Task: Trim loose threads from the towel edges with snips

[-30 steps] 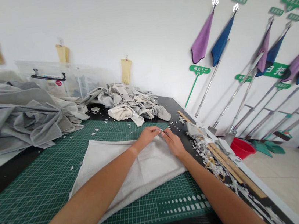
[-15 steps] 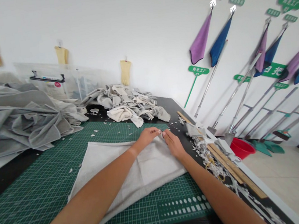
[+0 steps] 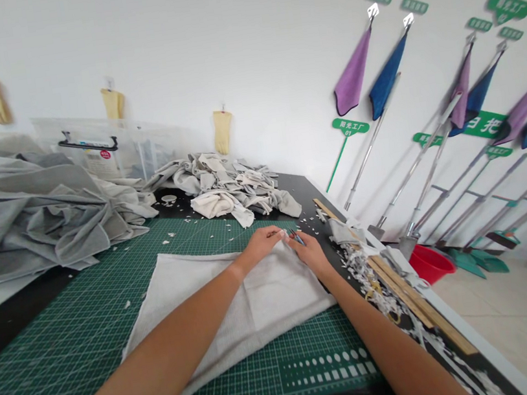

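Observation:
A light grey cloth [image 3: 276, 287] lies flat, its far edge lifted slightly where both hands meet. My left hand [image 3: 264, 242] is closed, pinching that edge between thumb and fingers. Close beside it, my right hand [image 3: 311, 255] is closed around small blue-handled snips [image 3: 297, 238]. The tips of the snips are at the pinched edge, partly hidden by the fingers. Under the cloth is a green cutting mat [image 3: 60, 357] with a printed grid.
Crumpled grey cloths [image 3: 25, 211] are heaped at left, with a pile of scraps [image 3: 231, 179] behind the mat. A clear plastic box [image 3: 111, 157] stands by the wall. Wooden strips [image 3: 404, 289] and shredded trimmings [image 3: 368, 281] line the right table edge. A red bucket [image 3: 430, 263] is on the floor.
The blue handle of the snips shows more clearly in my right hand now. Both hands stay at the same edge of the cloth. The view has shifted slightly.

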{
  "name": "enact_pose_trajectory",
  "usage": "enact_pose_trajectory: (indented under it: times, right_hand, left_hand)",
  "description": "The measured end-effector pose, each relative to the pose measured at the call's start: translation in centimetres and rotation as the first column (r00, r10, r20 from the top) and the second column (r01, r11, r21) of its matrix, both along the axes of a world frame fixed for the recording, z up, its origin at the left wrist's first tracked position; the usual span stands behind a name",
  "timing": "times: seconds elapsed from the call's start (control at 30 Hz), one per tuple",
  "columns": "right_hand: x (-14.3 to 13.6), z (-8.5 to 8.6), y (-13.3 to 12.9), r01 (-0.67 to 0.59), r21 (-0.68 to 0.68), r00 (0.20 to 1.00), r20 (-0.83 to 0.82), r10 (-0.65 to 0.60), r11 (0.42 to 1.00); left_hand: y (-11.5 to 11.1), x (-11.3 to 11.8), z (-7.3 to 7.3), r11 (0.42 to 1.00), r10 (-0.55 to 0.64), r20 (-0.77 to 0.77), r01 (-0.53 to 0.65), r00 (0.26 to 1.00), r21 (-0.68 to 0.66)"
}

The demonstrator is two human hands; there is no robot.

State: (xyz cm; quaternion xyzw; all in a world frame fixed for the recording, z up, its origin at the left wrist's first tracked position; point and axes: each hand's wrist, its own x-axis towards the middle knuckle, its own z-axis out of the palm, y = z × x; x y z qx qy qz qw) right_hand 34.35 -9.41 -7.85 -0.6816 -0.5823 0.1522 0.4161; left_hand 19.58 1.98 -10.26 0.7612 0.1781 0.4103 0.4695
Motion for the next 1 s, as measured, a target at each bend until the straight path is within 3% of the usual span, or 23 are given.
enact_pose_trajectory:
  times: [0.17,0.3,0.43,0.6,0.67,0.77,0.83,0.9,1.0]
  right_hand:
    - [-0.1,-0.3,-0.1,-0.048,0.081,0.984,0.176,0.033,0.996]
    - [0.0,-0.5,-0.1,-0.039,0.086,0.979,0.202,0.021,0.996]
    - [0.0,-0.4,-0.1,-0.023,0.106,0.983,0.184,0.003,0.994]
    - [-0.1,-0.4,-0.1,-0.012,0.105,0.978,0.208,-0.01,0.994]
    - [0.0,-0.4,-0.1,0.01,0.103,0.978,0.206,-0.031,0.995]
    - [0.1,-0.5,0.0,0.027,0.107,0.982,0.181,-0.046,0.994]
    - [0.3,-0.5,0.0,0.044,0.107,0.986,0.158,-0.061,0.993]
    - [0.4,-0.5,0.1,0.057,0.1,0.989,0.132,-0.07,0.993]
    - [0.5,-0.2,0.0,0.038,0.029,0.996,0.076,-0.04,0.999]
  left_hand:
    - [-0.4,-0.2,0.8,0.999,0.015,0.042,-0.013,0.999,-0.044]
    - [-0.3,-0.3,0.9,0.996,0.079,0.074,-0.075,0.994,-0.057]
    - [0.0,-0.4,0.7,0.977,0.206,0.057,-0.203,0.977,-0.065]
    - [0.3,-0.9,0.7,0.888,0.457,-0.041,-0.458,0.889,-0.041]
    - [0.5,-1.1,0.8,0.916,0.397,-0.12,-0.401,0.91,-0.006]
    - [0.8,-1.2,0.9,0.991,0.133,-0.209,-0.129,0.969,0.034]
    - [0.9,-1.0,1.0,0.998,0.02,-0.223,-0.006,0.975,0.064]
    - [0.9,-0.8,1.1,0.995,0.044,-0.206,-0.025,0.978,0.093]
    - [0.8,-0.8,1.7,0.968,0.241,-0.165,-0.224,0.956,0.114]
